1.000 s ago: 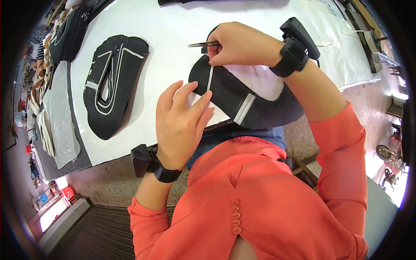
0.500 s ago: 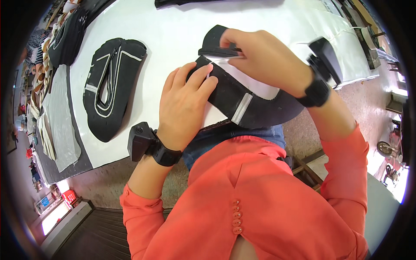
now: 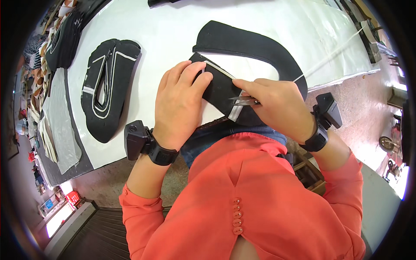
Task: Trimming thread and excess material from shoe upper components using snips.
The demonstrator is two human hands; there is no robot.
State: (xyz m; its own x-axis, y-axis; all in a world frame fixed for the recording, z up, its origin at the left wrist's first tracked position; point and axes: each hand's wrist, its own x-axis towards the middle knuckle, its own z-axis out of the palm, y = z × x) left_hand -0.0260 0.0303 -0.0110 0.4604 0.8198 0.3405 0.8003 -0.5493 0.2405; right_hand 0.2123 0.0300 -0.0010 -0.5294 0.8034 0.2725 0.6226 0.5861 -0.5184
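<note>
With a red plastic basket (image 3: 73,197) of indistinct contents far left and a white-lined black oval piece (image 3: 103,128) nearer, now holding down a curved flat black piece (image 3: 219,89) at the white-covered table's (image 3: 167,37) near edge under an open left hand (image 3: 180,97), gripping pointed metal snips (image 3: 243,102) in the right hand (image 3: 279,106).

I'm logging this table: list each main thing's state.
Large curved black sheet: bent round, left hand resting on it.
Pointed metal scissors: blades parted, in right hand.
Thin white edge strip: straight, one end at right hand.
Oblong black piece with white outlines: lying flat, untouched.
</note>
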